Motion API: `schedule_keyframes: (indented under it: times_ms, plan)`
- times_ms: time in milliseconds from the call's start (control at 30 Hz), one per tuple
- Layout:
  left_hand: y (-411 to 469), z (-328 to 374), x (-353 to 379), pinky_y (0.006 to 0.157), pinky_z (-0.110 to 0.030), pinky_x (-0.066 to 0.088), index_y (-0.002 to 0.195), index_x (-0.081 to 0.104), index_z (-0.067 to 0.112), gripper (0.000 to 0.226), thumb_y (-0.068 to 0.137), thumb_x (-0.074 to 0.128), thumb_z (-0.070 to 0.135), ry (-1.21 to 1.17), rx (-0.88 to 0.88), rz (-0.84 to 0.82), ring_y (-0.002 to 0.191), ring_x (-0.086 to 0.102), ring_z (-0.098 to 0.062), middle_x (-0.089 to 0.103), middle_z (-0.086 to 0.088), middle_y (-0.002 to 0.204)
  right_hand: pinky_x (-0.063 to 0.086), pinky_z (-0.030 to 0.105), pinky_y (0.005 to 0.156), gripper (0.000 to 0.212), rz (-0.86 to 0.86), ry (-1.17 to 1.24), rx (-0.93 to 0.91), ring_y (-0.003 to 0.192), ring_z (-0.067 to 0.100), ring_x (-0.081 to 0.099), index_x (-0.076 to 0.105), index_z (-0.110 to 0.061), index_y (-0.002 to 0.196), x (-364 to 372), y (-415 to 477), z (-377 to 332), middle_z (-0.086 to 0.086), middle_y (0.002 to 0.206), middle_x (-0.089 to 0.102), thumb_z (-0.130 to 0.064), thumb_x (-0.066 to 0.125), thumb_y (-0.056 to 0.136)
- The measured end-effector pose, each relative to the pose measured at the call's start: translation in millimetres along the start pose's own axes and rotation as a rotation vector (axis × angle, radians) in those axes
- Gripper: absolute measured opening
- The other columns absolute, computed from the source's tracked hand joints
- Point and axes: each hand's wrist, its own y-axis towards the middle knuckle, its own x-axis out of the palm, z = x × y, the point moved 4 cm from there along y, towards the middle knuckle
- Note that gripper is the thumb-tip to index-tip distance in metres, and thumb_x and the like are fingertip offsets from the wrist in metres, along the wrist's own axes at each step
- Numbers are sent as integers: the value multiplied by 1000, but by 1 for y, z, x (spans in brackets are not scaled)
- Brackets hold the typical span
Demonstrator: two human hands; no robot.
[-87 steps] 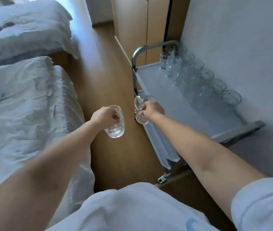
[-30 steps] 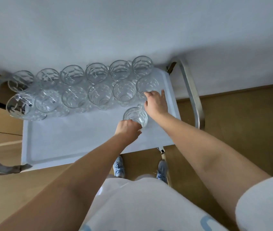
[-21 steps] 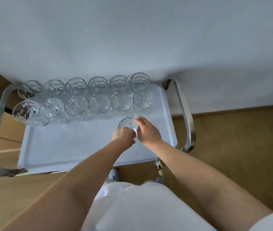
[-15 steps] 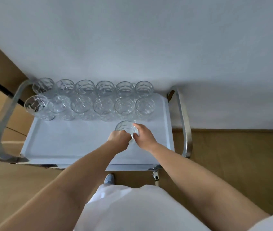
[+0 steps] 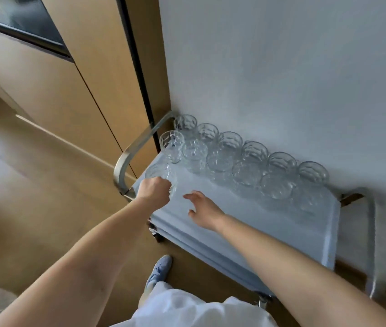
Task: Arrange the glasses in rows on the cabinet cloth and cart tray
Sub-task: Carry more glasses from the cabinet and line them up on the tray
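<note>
Two rows of clear cut glasses (image 5: 248, 166) stand along the wall side of the pale blue cart tray (image 5: 253, 223). My left hand (image 5: 154, 188) grips one more glass (image 5: 161, 173) at the tray's left end, just in front of the second row. My right hand (image 5: 202, 208) hovers open over the tray's bare middle, fingers spread, holding nothing.
A metal cart handle (image 5: 130, 154) curves up at the left end, another metal handle (image 5: 371, 234) at the right. A white wall (image 5: 281, 79) backs the cart. Wooden cabinets (image 5: 69, 86) stand to the left. My blue shoe (image 5: 159, 270) is on the wood floor.
My left hand has carried its glass from the tray's right part to the left end. My right hand has let go of that glass and opened. The view swung left.
</note>
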Motion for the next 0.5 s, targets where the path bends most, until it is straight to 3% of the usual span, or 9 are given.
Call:
schedule_keyframes:
  times_ms: [133, 300, 500]
  plan:
    - [52, -47, 10, 67, -29, 42, 102, 65, 19, 21, 92, 46, 19, -2, 4, 36, 95, 63, -24, 65, -2, 102, 34, 33, 109, 48, 6, -43, 61, 135, 25, 38, 37, -21, 143, -3, 57, -26, 3, 158, 13, -18, 46, 96]
    - [80, -66, 31, 68, -28, 42, 108, 64, 19, 26, 94, 43, 18, -22, 161, -20, 99, 64, -25, 66, -4, 107, 34, 30, 108, 44, 24, -30, 231, 133, 24, 41, 45, -20, 138, 6, 91, -26, 6, 156, 18, -17, 46, 94]
    - [101, -64, 37, 64, -26, 39, 104, 62, 17, 21, 94, 44, 14, -41, 281, -18, 91, 64, -23, 67, -3, 98, 35, 34, 108, 42, 68, -8, 335, 134, 27, 39, 46, -19, 137, 13, 113, -46, 7, 155, 20, -16, 46, 95]
